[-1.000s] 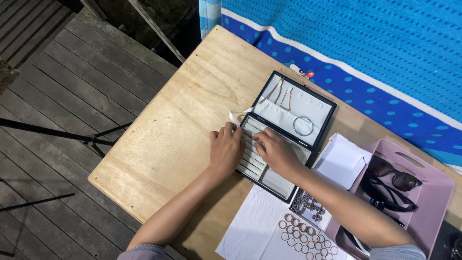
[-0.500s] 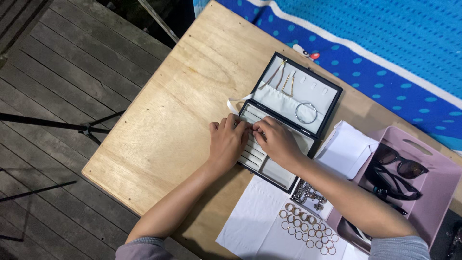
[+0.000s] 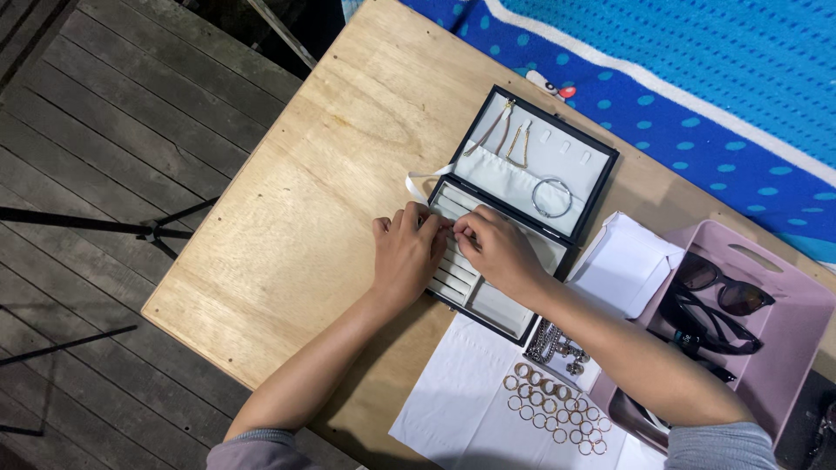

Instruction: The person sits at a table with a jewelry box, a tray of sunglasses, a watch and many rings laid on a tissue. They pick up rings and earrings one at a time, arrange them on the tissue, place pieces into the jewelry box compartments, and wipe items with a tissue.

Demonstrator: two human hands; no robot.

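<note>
Fingertips of both hands meet, pinched together, over the ring-slot rows of the open jewellery case [image 3: 522,187]; whatever sits between them is too small to tell. Left hand [image 3: 407,254] lies palm-down on the case's left edge, right hand [image 3: 496,251] across its lower tray.

Case: black, rectangular, cream-lined, near the middle of the desk [image 3: 322,174]. Its raised lid holds two gold chains [image 3: 509,139] and a silver bangle [image 3: 552,197]; a white ribbon tab [image 3: 424,177] trails from its left corner.

White paper sheet [image 3: 453,409], near edge of the desk: rows of gold rings [image 3: 553,407], a silver chain heap [image 3: 553,344].

Pink plastic tray [image 3: 797,322], right end of the desk: dark sunglasses [image 3: 723,292].

Desk: pale plywood. Beyond its far edge, blue dotted cloth [image 3: 697,113]. Left, dark wooden decking [image 3: 104,130].
</note>
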